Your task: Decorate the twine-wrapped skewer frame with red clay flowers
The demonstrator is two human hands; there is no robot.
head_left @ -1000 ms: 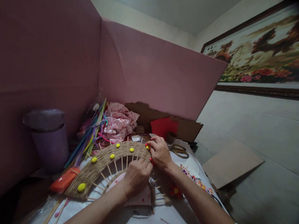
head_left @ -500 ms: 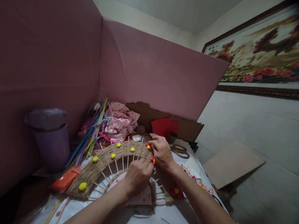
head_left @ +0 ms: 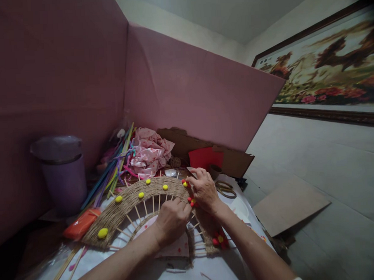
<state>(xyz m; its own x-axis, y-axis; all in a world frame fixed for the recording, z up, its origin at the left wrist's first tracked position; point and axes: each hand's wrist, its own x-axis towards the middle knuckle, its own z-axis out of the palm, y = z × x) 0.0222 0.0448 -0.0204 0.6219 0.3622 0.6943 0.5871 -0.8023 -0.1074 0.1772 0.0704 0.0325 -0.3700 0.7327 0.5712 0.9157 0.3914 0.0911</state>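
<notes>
An arch woven of brown twine on thin wooden sticks lies across the white-covered table. Several yellow clay dots sit along its band. On its right side are red clay flowers with yellow centres, one of them a red flower low down. My left hand is closed at the arch's inner edge, its fingertips hidden from view. My right hand has bent fingers pressed at the upper red clay flower; what lies under the fingertips is partly hidden. Another red flower shows between both hands.
Scissors lie beyond my right hand. Left of the arch are an orange packet and a purple bin. Crumpled pink paper, pipe cleaners and a red sheet lie behind. Pink panels stand at the back.
My right forearm has shifted slightly, uncovering more of the low red flower and hiding most of the dotted strip at right. Both hands stay at nearly the same spots on the arch.
</notes>
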